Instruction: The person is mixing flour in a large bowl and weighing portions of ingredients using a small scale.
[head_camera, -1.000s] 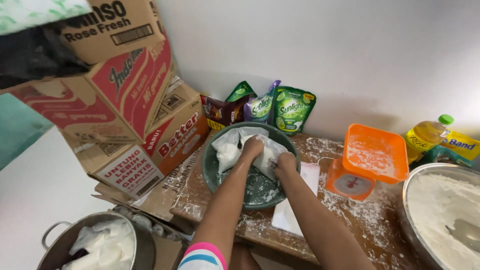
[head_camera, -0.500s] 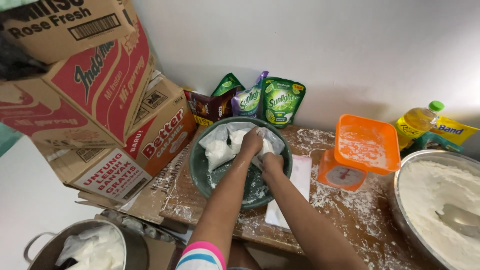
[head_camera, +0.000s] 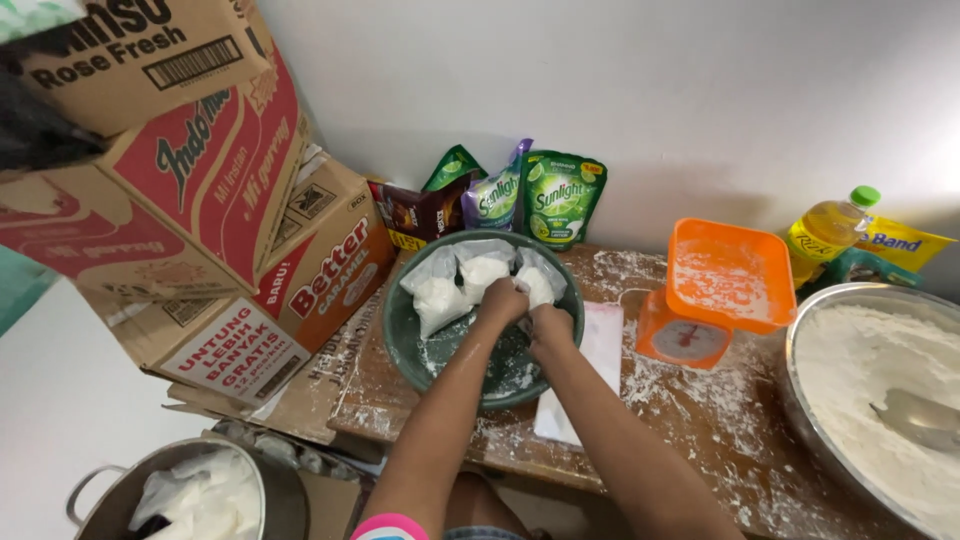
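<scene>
Since a second ago my hands have barely shifted – both stay down in the green bowl at the middle of the frame, only the view has swung a little. My left hand and right hand sit close together, fingers closed on a small clear bag of white powder at the bowl's far side.

By my reckoning several bags are filled already – they lie bunched along the bowl's upper rim – while the big steel basin of flour at the right edge is still well stocked, so plenty seems left.

Room is tight: the stacked cardboard boxes crowd the bowl from the left, the orange scale stands just right of it, and the floured worktop ends near my body, with a pot below at lower left.
</scene>
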